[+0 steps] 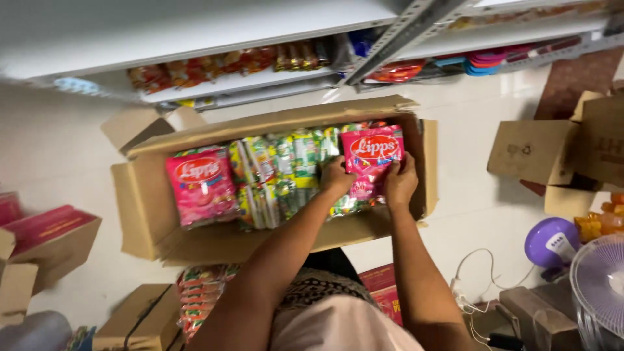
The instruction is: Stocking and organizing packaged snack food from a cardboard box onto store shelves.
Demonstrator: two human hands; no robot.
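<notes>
Hands (367, 181) gripping pink packet (372, 156) in carton (140, 208)

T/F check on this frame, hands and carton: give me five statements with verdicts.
1. Both hands, left hand and right hand, grip one pink packet. True.
2. The carton is closed. False: its flaps are open, packets showing.
3. A second pink packet lies at the carton's left end. True.
4. Green packets fill the carton's middle. True.
5. The carton sits on a shelf. False: it sits on the floor, below the shelves.
</notes>
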